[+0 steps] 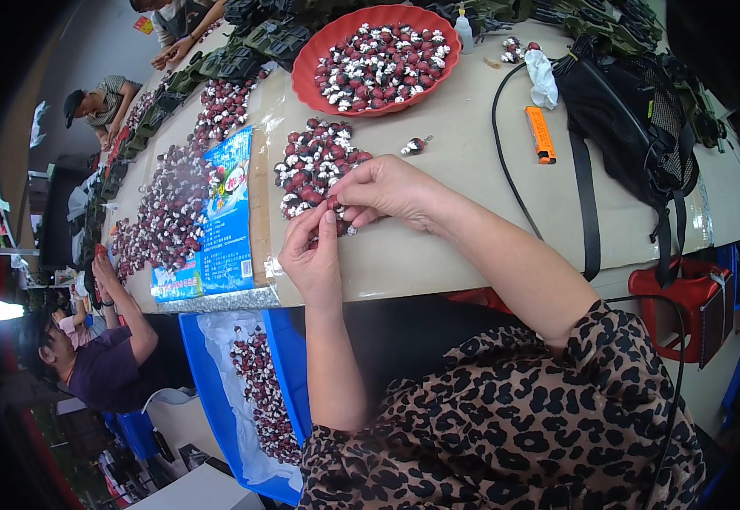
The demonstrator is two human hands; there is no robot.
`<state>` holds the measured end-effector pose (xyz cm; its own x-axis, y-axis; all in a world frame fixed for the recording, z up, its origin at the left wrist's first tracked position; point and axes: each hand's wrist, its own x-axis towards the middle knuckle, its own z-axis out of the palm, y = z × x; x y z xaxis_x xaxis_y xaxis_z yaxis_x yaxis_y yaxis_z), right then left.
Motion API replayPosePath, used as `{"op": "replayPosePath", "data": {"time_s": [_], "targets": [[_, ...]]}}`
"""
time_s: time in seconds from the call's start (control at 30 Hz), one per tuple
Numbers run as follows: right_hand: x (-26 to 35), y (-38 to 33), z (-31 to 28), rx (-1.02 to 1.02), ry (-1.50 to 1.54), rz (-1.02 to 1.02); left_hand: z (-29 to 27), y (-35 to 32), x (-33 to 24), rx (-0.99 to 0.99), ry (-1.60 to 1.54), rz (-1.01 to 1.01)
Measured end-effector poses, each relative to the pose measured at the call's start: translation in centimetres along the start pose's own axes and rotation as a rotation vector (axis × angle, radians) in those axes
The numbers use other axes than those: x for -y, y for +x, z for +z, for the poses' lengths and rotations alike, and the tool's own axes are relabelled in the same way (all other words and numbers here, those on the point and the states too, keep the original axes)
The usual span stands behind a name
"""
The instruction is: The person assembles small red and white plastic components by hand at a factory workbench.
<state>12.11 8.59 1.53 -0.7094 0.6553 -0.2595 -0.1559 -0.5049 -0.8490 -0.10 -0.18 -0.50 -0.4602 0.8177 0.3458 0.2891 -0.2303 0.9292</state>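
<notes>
Left hand [312,253]: fingers curled, thumb and forefinger pinched on a small dark red piece [333,204] at the near edge of the pile; the piece is mostly hidden by the fingertips.

Right hand [391,191]: at 2 o'clock from the left hand, fingertips touching the same piece; fingers bent, loosely closed, resting on the table [472,110].

Pile of red and white pieces [312,166]: one heap, at 12 o'clock from the hands, touching the right fingertips. Too many to count.

Loose piece [414,145]: one, at 1 o'clock, apart from the pile.

Red bowl [305,64]: one, at 12 o'clock beyond the pile, filled with the same pieces.

Blue printed sheet [227,217]: one, at 9 o'clock, with a long spread of pieces [170,208] beside it.

Orange lighter [540,133]: one, at 2 o'clock.

Black cord [506,161]: one, running between the right forearm and the lighter.

Black bag [634,119]: one, at 2 o'clock beyond the lighter, straps hanging over the table edge.

White bottle [464,32]: one, just beside the bowl.

Blue bin [289,357]: one, at 6 o'clock under the table edge, lined with white plastic, pieces inside.

Red stool [685,297]: one, at 4 o'clock.

Other people: three visible along the far left side, at 8, 10 and 11 o'clock, well apart.
</notes>
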Motion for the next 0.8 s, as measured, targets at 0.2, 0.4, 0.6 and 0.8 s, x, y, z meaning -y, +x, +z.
{"op": "replayPosePath", "data": {"time_s": [0.2, 0.4, 0.6, 0.8], "targets": [[-0.12, 0.04, 0.08, 0.002, 0.024, 0.04, 0.07, -0.04, -0.06, -0.001, -0.038, 0.004], [-0.12, 0.13, -0.01, 0.001, 0.027, 0.052, 0.21, -0.02, -0.22, -0.008, -0.048, -0.004], [0.05, 0.2, -0.07, 0.001, 0.02, 0.058, 0.24, 0.17, -0.1, -0.003, -0.046, 0.021], [-0.07, 0.03, 0.13, 0.016, 0.013, 0.045, -0.06, -0.09, 0.19, 0.015, -0.022, 0.035]]}}
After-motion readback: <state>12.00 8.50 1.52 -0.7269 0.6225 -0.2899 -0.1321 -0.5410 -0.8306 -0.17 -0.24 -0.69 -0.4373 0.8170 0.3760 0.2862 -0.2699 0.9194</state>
